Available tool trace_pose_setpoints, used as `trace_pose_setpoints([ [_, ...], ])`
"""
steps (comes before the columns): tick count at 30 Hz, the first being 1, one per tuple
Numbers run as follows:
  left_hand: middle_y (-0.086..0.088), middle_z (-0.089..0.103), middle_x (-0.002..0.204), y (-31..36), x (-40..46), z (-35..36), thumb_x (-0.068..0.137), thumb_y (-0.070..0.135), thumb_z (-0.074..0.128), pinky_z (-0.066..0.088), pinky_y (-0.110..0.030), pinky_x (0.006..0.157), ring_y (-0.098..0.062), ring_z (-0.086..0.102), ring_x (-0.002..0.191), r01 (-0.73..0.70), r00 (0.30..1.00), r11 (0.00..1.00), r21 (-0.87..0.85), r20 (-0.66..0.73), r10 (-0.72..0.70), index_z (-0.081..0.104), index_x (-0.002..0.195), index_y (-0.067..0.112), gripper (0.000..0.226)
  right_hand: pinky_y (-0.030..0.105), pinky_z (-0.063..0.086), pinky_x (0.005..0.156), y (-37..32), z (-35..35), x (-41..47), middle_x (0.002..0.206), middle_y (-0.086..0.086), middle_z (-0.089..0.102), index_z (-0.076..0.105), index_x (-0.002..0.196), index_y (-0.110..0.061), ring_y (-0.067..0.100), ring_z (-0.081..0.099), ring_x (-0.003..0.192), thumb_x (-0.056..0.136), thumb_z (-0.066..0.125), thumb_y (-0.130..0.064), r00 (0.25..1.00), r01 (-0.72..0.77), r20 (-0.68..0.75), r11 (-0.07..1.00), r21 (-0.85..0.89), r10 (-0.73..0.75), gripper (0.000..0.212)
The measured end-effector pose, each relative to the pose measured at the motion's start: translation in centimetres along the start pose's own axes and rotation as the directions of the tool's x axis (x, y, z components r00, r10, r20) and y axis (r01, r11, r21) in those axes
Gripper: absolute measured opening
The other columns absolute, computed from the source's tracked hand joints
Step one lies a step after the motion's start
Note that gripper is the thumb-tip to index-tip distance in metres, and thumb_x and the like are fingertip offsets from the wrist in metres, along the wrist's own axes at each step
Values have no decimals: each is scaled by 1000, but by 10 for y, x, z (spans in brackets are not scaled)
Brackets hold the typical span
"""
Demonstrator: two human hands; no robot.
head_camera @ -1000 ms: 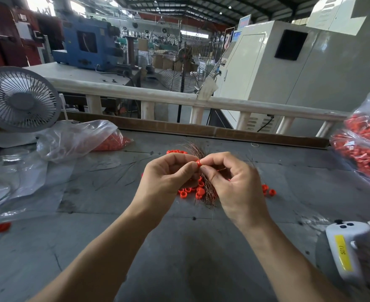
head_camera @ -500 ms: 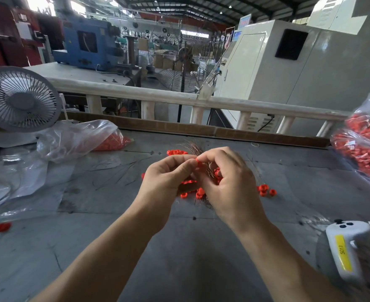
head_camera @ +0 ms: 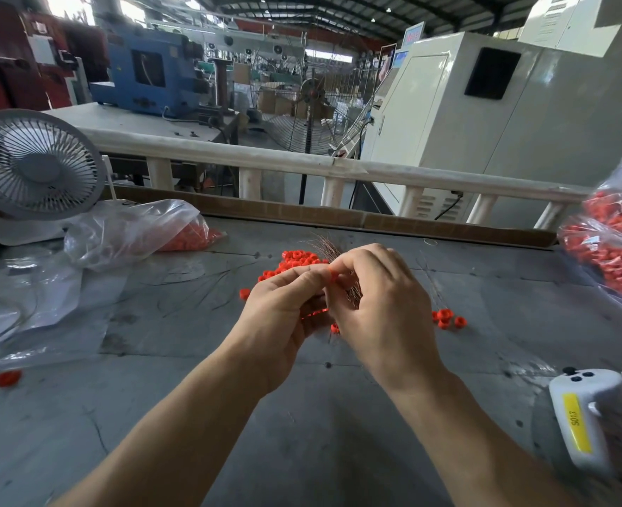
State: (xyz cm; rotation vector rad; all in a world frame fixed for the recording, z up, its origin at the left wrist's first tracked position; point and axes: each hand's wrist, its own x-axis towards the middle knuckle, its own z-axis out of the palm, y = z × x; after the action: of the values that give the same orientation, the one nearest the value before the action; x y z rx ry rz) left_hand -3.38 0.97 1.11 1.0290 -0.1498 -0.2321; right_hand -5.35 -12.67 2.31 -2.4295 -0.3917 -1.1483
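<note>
Both hands meet fingertip to fingertip above the middle of the table (head_camera: 302, 433). The left hand (head_camera: 284, 309) and the right hand (head_camera: 379, 305) pinch one small red ring (head_camera: 334, 275) between them with their fingers curled. A bundle of thin wires (head_camera: 326, 247) runs between the palms; I cannot tell which hand holds it. A heap of rings (head_camera: 295, 259) lies just behind the hands, with a few more rings (head_camera: 446, 318) to the right. A plastic bag (head_camera: 134, 228) lies near the far left corner, beside a fan (head_camera: 35, 170). A fuller bag (head_camera: 609, 250) sits at the right edge.
</note>
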Motion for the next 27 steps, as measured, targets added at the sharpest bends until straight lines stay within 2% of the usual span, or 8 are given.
trace_pose_setpoints([
  [5,-24,72,108,2,-1,2,100,15,62,57,-29,67,-25,69,88,-6,1000,1000,12,-5,6,64,124,-9,34,20,40,79,3,-2,0,94,-7,66,69,93,-18,15,58,92,89,75,-22,1000,26,5,1000,-10,-26,9],
  [9,-22,71,104,2,-1,1,99,15,62,58,-31,70,-27,68,88,-4,1000,1000,23,-7,5,64,123,-9,34,29,48,78,4,0,-1,93,-4,67,70,92,-15,19,59,89,90,75,-19,998,68,-10,997,-25,-68,7],
  [13,-23,68,103,2,-1,0,99,16,61,57,-32,71,-29,67,90,10,1000,1000,14,11,-10,65,122,-9,34,34,49,78,5,0,0,92,-2,68,70,91,-14,21,60,86,91,74,-19,994,107,-30,993,-45,-108,6],
  [15,-22,64,97,3,-1,0,99,17,60,56,-30,66,-28,65,84,25,999,1000,-4,23,-25,66,115,-10,32,36,48,78,6,-1,0,90,-2,68,69,89,-13,23,61,85,91,72,-20,993,111,-41,993,-47,-113,8],
  [19,-11,60,83,4,1,0,100,16,56,56,-28,61,-20,63,74,60,998,998,-36,30,-59,70,98,4,19,37,43,79,6,-2,1,87,-1,67,68,86,-12,24,62,84,87,71,-17,991,114,-69,993,-26,-115,6],
  [25,-18,65,93,3,1,-4,99,20,62,56,-33,70,-26,64,86,-4,1000,996,84,32,1,70,107,0,23,39,43,79,11,-2,2,91,-4,68,70,89,-14,24,63,87,90,74,-20,993,112,-38,994,-19,-112,7],
  [27,-18,65,92,4,0,-4,96,20,66,55,-33,70,-26,63,84,-24,999,995,99,34,21,72,106,2,22,39,44,80,11,-2,2,95,-4,69,71,92,-15,23,63,90,92,72,-21,990,134,-34,991,-28,-135,5],
])
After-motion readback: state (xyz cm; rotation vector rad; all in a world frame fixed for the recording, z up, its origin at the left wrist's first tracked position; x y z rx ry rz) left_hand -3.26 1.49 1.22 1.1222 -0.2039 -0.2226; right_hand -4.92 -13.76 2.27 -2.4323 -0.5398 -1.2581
